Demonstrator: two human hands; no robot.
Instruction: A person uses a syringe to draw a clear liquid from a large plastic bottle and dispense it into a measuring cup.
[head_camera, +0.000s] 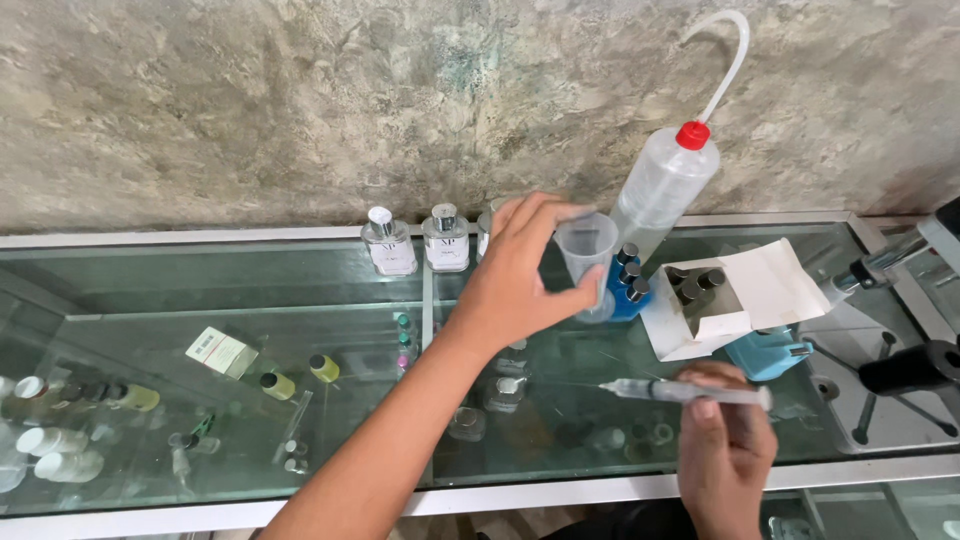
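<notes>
My left hand (520, 268) reaches across the glass counter and grips a small clear plastic measuring cup (588, 252) that stands near the wall. My right hand (722, 440) is near the front edge and holds a clear syringe (680, 391) level, with its thin needle pointing left. A tilted wash bottle (662, 190) with a red cap and a curved white spout stands just right of the cup. Beside the cup, a blue holder (628, 292) carries small dark-capped vials.
Two square perfume bottles (388, 243) (446, 238) with silver caps stand at the wall. An open white box (722, 298) of dark caps lies at right, next to a blue object (768, 354) and a metal press (900, 340). More small bottles lie under the glass top (300, 290).
</notes>
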